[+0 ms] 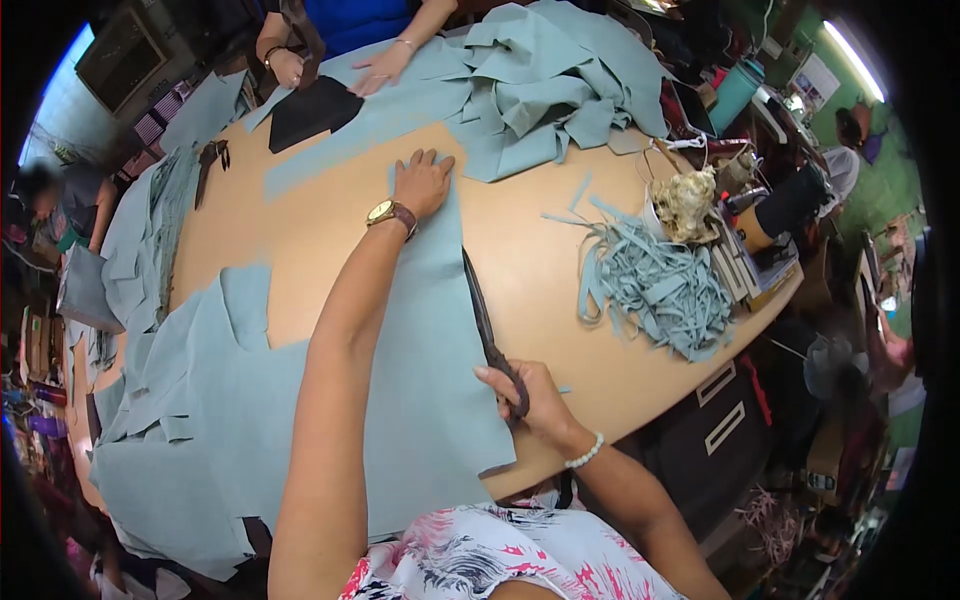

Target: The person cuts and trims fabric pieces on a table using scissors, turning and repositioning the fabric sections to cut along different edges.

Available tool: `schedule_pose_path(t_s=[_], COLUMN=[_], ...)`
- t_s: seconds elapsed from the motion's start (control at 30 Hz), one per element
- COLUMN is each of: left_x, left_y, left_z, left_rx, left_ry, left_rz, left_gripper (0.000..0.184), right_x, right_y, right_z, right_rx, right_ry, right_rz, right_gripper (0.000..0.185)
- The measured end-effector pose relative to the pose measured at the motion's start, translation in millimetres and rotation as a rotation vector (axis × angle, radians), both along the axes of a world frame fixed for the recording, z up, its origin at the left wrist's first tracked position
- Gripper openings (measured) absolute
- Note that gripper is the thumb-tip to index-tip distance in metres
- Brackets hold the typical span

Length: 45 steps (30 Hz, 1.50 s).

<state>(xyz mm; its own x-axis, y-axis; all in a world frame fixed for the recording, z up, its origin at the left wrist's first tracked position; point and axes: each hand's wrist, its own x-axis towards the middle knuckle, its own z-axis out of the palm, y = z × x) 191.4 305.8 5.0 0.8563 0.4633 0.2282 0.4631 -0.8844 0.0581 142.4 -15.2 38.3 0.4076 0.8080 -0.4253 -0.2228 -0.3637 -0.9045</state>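
Observation:
My left hand (424,184), with a watch at its wrist, lies flat on the far end of a blue-grey sheet of fabric or leather (415,420), its fingers stretched out. Near the sheet's right edge, my right hand (540,402) grips a pair of large dark scissors (484,318) by the handles. The long blades point away from me along that edge. Whether they are parted is hard to make out. A beaded bracelet circles my right wrist.
Cut strips (655,285) are heaped at the right, beside a pale rough lump (685,205). Crumpled blue-grey pieces (555,85) cover the far side. Across the table, a co-worker's hands (375,75) are at a black piece (312,115). Another scissors-like tool (208,168) lies far left.

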Motion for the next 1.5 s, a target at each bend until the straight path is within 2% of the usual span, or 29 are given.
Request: schedule_pose_path(t_s=[0.1, 0.2, 0.27, 0.43, 0.53, 0.57, 0.67, 0.7, 0.8, 0.9, 1.0, 1.13, 1.33, 1.5], left_x=[2.7, -26.7, -65.3, -149.3, -159.0, -156.7, -147.9, -143.8, -133.6, -144.4, -151.9, -140.4, -134.2, -143.5], left_y=[8.0, -0.9, -28.7, -123.3, -144.3, -148.5, -146.2, -145.8, -139.3, -159.4, -174.1, -165.7, -158.8, -172.9], left_z=[-0.1, -1.2, 6.7, 16.5, 7.4, 7.0, 0.7, -2.6, -7.0, 1.5, -6.0, -8.0, -13.7, -12.6], left_rx=[0.0, -0.027, -0.159, -0.236, -0.235, -0.207, -0.283, -0.231, 0.111, -0.029, -0.223, -0.294, -0.187, -0.378], left_ry=[-0.074, -0.248, -0.405, -0.296, -0.205, -0.249, -0.275, -0.35, -0.388, -0.431, -0.414, -0.408, -0.507, -0.62], left_rz=[0.087, 0.006, -0.18, -0.297, -0.264, -0.234, -0.184, -0.18, -0.261, -0.32, -0.167, -0.123, -0.201, -0.147], left_gripper=[0.034, 0.038, 0.048, 0.058, 0.056, 0.042, 0.024, 0.017, 0.02, 0.022, 0.023, 0.017, 0.01, 0.011], right_x=[2.2, 2.1, 5.1, 13.9, 21.0, 23.1, 26.3, 25.7, 23.0, 21.9, 21.2, 21.9, 21.0, 19.8], right_y=[2.8, 1.8, 1.1, -3.7, -6.2, -7.0, -7.8, -7.8, -7.9, -11.7, -14.9, -14.7, -16.0, -20.4], right_z=[3.6, 0.5, 0.3, 0.2, 10.0, 12.2, 13.1, 12.9, 11.0, 10.0, 14.1, 11.9, 13.4, 10.8], right_rx=[-0.004, 0.0, 0.01, 0.021, -0.03, -0.046, -0.091, -0.093, -0.084, -0.077, -0.055, -0.052, -0.041, -0.015], right_ry=[0.056, 0.062, 0.071, 0.137, 0.212, 0.239, 0.199, 0.186, 0.159, 0.171, 0.175, 0.197, 0.231, 0.24], right_rz=[-0.003, 0.011, 0.018, 0.028, 0.014, 0.009, 0.037, 0.047, 0.051, 0.039, 0.036, 0.03, 0.021, 0.039], right_gripper=[0.042, 0.04, 0.037, 0.031, 0.029, 0.028, 0.026, 0.026, 0.026, 0.024, 0.024, 0.022, 0.02, 0.02])
